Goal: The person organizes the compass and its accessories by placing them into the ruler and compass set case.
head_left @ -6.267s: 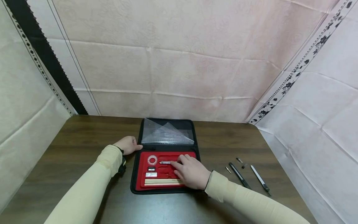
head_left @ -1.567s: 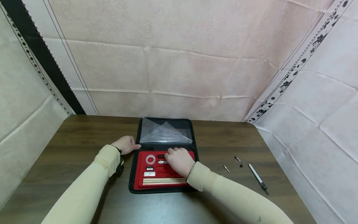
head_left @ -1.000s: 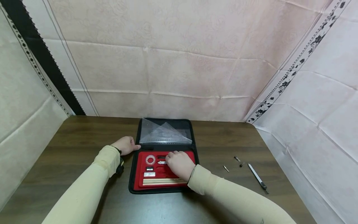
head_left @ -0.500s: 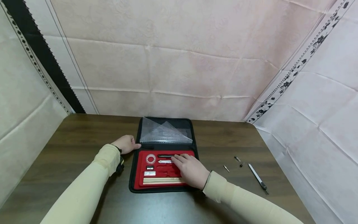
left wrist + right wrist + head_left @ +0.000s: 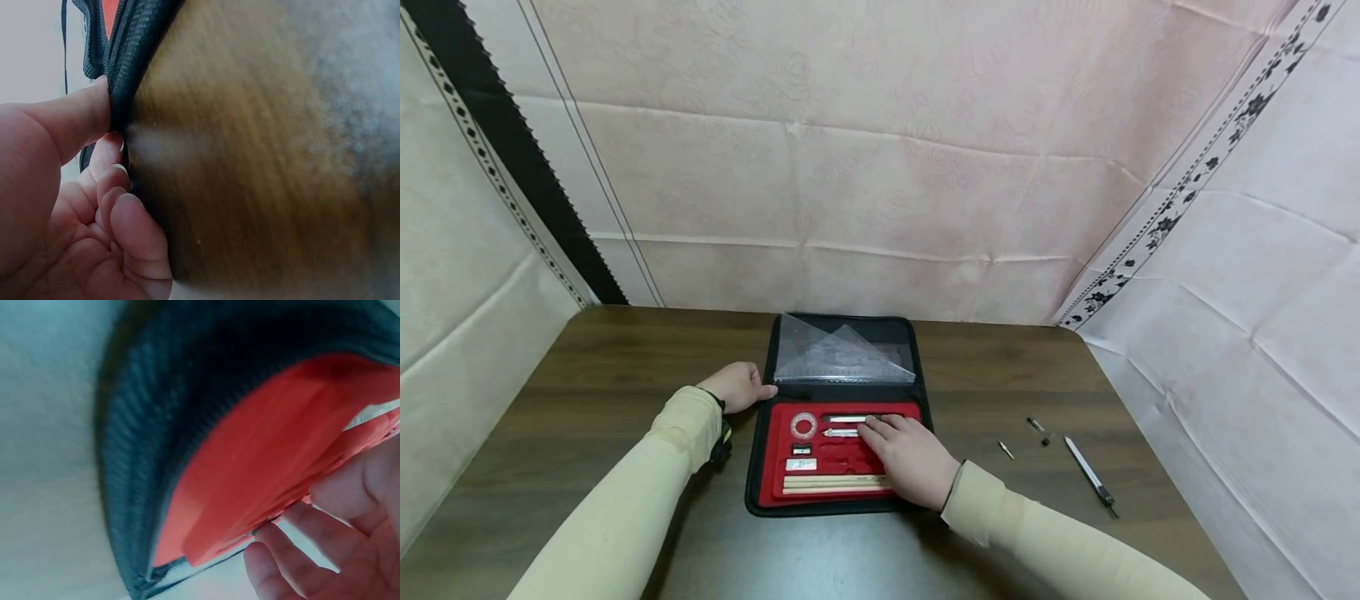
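A black zip case (image 5: 764, 467) lies unfolded on the table, a red moulded tray (image 5: 778, 492) in its near half. At the case's left edge, my left hand (image 5: 737, 386) pinches the rim between thumb (image 5: 87, 112) and fingers. My right hand (image 5: 910, 458) lies over the tray's right side, fingers extended, fingertips touching a slim silver-and-black instrument (image 5: 847, 418) in the top slot. Just below it sits another silver instrument (image 5: 839, 433). The hand covers the right ends of both. Wooden pencils (image 5: 833, 485), a white eraser (image 5: 801, 464), a small sharpener (image 5: 802, 450) and a white ring (image 5: 803, 426) fill other slots.
Clear plastic set squares (image 5: 850, 358) lie in the case's far half. On the table (image 5: 662, 350) to the right are a silver pen-like compass (image 5: 1090, 477), a small metal piece (image 5: 1006, 451) and a little clear tube (image 5: 1037, 427). Cloth hangs behind.
The black instrument that lay on the table at right is now in the tray's top slot, turned silver side up. My right hand has uncurled and shifted right; my left hand stays put.
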Tool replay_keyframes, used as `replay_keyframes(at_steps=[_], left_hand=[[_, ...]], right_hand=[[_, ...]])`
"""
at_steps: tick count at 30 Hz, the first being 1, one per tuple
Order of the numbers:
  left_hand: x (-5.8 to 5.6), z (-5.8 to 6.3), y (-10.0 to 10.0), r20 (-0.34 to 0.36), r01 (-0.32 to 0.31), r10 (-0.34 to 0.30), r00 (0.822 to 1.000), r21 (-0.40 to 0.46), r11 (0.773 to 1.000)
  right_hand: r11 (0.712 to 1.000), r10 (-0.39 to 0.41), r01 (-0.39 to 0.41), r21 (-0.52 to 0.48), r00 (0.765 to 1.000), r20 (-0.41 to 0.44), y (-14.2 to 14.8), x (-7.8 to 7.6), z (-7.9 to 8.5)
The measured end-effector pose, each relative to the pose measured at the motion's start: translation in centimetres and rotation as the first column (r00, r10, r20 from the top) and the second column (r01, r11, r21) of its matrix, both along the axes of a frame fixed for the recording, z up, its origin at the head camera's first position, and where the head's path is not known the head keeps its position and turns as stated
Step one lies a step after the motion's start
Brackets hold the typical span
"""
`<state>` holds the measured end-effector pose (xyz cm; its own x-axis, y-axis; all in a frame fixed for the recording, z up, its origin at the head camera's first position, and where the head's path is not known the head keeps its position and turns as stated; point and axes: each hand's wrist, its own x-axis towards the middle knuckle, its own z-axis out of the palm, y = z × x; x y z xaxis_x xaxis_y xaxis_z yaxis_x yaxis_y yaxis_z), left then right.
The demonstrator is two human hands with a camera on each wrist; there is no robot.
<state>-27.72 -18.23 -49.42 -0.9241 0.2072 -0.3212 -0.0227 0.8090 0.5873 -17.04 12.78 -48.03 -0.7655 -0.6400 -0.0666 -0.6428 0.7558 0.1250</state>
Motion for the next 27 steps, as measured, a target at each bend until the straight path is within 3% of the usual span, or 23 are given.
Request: replay_keyframes(at_steps=[11, 21, 27], left_hand=[[-0.1, 0.0, 0.1, -0.005, -0.002, 0.002, 1.0, -0.013, 1.0], [0.0, 0.1, 0.2, -0.011, 0.011, -0.011, 1.0, -0.014, 1.0], [0.2, 0.3, 0.3, -0.019, 0.016, -0.016, 1.0, -0.016, 1.0]], right_hand=[[0.998, -0.024, 0.029, -0.058, 0.996, 0.08, 1.8, -0.2, -0.4], [0.995, -0.008, 0.015, -0.099, 0.997, 0.074, 2.4, -0.6, -0.3], [0.972, -0.007, 0.01, -0.237, 1.0, 0.013, 4.5, -0.9, -0.6]])
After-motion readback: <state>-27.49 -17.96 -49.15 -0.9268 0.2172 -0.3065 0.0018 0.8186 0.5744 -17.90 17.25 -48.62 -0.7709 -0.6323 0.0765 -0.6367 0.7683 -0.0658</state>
